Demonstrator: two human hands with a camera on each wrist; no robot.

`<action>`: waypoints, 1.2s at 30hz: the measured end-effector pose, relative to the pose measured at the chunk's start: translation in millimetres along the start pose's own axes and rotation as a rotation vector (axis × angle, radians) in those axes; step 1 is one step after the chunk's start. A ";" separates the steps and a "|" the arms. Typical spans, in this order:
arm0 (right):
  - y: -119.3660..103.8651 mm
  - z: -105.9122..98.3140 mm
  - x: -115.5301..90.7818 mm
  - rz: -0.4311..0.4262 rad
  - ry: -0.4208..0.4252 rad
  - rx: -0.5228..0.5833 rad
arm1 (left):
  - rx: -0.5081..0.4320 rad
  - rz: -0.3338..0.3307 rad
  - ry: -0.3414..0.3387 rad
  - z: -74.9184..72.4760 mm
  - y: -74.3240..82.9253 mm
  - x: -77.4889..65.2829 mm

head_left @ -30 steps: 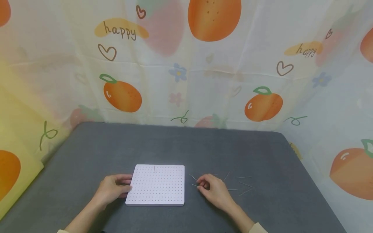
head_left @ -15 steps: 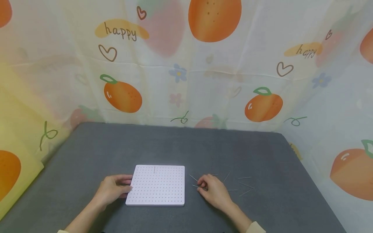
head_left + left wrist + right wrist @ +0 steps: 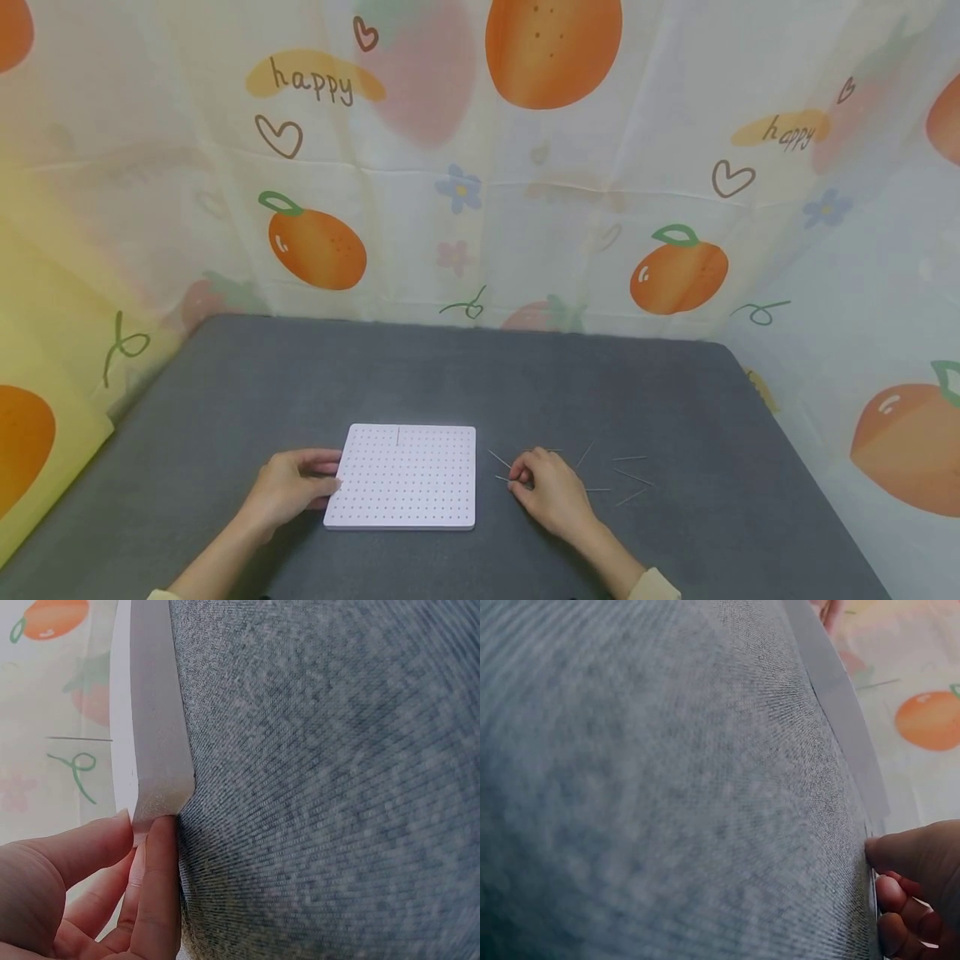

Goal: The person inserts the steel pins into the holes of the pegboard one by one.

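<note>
A white pegboard (image 3: 405, 479) dotted with rows of small holes lies on the dark cloth. One thin metal needle (image 3: 398, 436) stands upright in a hole near its far edge. My left hand (image 3: 288, 487) holds the board's left edge, thumb at the upper rim and fingers against the side (image 3: 161, 742). To the right of the board, my right hand (image 3: 553, 492) is down at the cloth, its curled thumb and fingertips pinching a thin needle (image 3: 501, 478) whose end pokes out to the left. Another needle (image 3: 497, 457) lies just beyond those fingertips, partly hidden.
Several loose needles are scattered around and right of my right hand, among them a slanted needle (image 3: 585, 454) and a needle (image 3: 633, 477) farther right. Grey cloth (image 3: 450, 375) covers the table. A fruit-printed curtain (image 3: 525, 208) hangs behind and along both sides.
The right thumb and fingertips, slightly parted half a second ago, have come together at the needle. The left hand and pegboard stay in place.
</note>
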State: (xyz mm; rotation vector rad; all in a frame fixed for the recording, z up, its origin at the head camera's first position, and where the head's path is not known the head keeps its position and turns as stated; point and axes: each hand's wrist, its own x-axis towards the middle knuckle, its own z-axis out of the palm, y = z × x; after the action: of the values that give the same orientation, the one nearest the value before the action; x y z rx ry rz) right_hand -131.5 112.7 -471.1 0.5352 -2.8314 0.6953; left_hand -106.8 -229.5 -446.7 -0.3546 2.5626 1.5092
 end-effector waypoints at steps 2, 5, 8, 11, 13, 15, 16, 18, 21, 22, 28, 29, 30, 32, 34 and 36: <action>-0.2 -0.2 0.2 0.004 0.001 -0.006 | 0.002 0.001 0.000 0.3 0.0 0.6; -0.7 -0.6 0.3 0.011 0.003 -0.015 | 0.002 -0.003 0.000 0.6 0.6 0.6; -1.3 -0.9 0.4 0.015 0.007 -0.021 | 0.002 -0.002 -0.002 0.8 1.0 0.4; -2.2 -1.0 0.3 0.010 0.020 -0.030 | 0.007 -0.004 -0.003 1.0 1.1 0.5; -2.8 -0.7 0.5 0.006 0.029 -0.038 | 0.014 -0.005 -0.002 1.2 1.2 0.6; -3.4 -0.7 0.5 0.001 0.035 -0.043 | 0.017 -0.005 0.000 1.2 1.1 0.8; -3.6 -0.8 0.5 0.000 0.036 -0.045 | 0.019 -0.005 0.000 1.2 1.0 0.9; -3.8 -0.7 0.5 -0.001 0.033 -0.044 | 0.015 -0.006 0.000 1.3 0.9 0.9; -3.6 -0.4 0.4 0.001 0.025 -0.042 | 0.010 -0.013 0.001 1.0 0.6 0.6; -3.4 -0.3 0.2 0.001 0.026 -0.042 | 0.010 -0.014 0.001 0.8 0.8 0.3; -1.5 0.0 0.6 -0.019 0.038 -0.029 | -0.002 -0.011 0.002 0.7 1.0 0.2; -1.1 0.0 0.9 -0.023 0.038 -0.023 | -0.003 -0.009 0.002 0.9 0.8 0.5; -0.8 -0.2 1.3 -0.025 0.037 -0.015 | -0.001 -0.008 0.002 1.0 0.5 0.6; -0.5 -0.5 2.1 -0.032 0.037 0.001 | 0.001 -0.006 0.002 1.1 0.2 0.9; -0.1 -0.8 3.2 -0.040 0.042 0.014 | 0.001 -0.007 0.001 1.2 0.1 1.0; -0.1 -1.3 4.6 -0.044 0.045 0.026 | 0.003 -0.007 0.002 1.2 0.2 1.0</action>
State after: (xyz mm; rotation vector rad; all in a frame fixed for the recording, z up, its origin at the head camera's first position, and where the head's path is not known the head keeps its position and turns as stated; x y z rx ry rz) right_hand -135.6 112.0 -468.8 0.5763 -2.7636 0.7280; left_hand -107.8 -228.5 -447.4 -0.3638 2.5616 1.5039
